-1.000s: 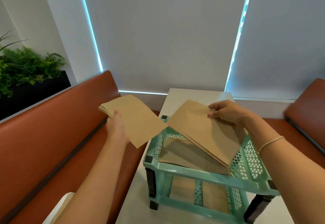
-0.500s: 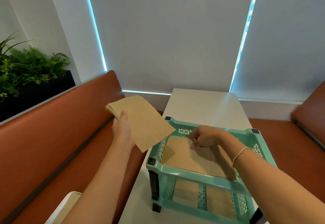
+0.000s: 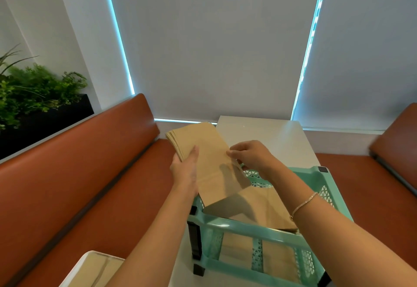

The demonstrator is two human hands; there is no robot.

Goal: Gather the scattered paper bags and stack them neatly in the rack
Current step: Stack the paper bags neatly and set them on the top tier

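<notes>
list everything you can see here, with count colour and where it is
sheaf of flat brown paper bags: one sheaf, held above the rack's left corner
brown paper bags lying in the rack: one pile, top tier; more on the lower tier
mint-green plastic two-tier rack: one, on the table
white rectangular table: one, between the benches
rust-brown padded benches: two, left and right
green leafy plant in a black planter: one, far left
grey roller blinds: behind the table
bracelet: one, right wrist
left hand: grips the sheaf
right hand: pinches the sheaf's right edge

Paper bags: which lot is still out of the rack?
The stack of paper bags gripped in the left hand, above the rack's corner. The others lie flat on its upper and lower shelves.
</notes>
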